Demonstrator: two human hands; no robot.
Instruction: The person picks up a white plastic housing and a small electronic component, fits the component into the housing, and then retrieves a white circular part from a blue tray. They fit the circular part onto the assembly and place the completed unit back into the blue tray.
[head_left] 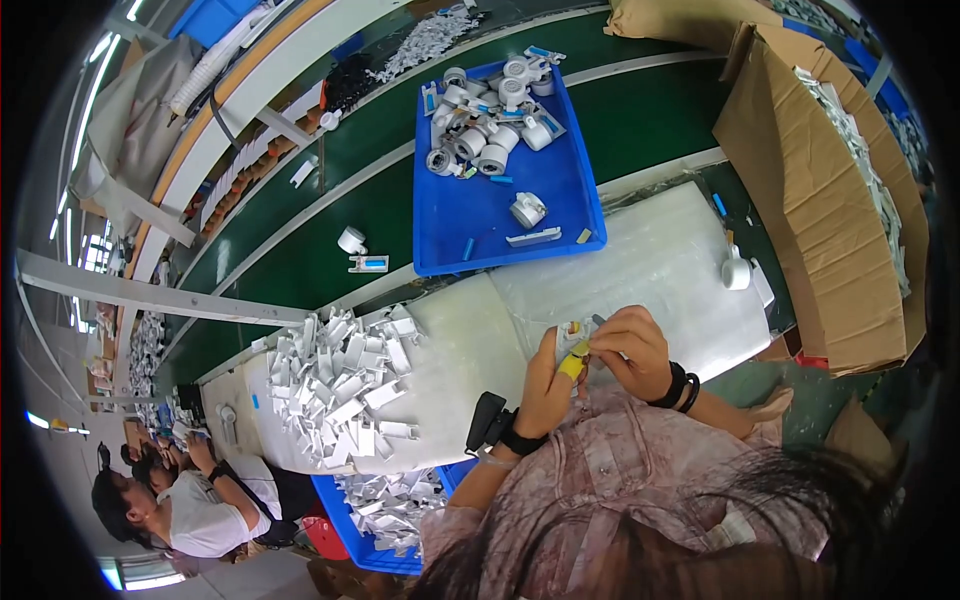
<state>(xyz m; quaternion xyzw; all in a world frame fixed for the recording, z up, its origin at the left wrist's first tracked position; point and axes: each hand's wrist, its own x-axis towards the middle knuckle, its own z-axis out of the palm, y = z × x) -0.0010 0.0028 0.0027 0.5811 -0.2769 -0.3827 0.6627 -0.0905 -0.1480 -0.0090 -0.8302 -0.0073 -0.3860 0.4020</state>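
Close in front of my body, both hands meet over the white-covered worktop. My left hand is closed on a small white plastic part with a bit of orange-yellow on it. A yellow band or wrap shows at the left thumb. My right hand is pinched, its fingertips against the same spot; what lies between them is mostly hidden. Left of my hands lies a heap of white plastic covers. Beyond them stands a blue tray with white round housings.
A cardboard box with white parts stands at the right. Below the heap sits a blue bin of white pieces. A green conveyor runs behind, with loose parts on it. Another person works at the far left.
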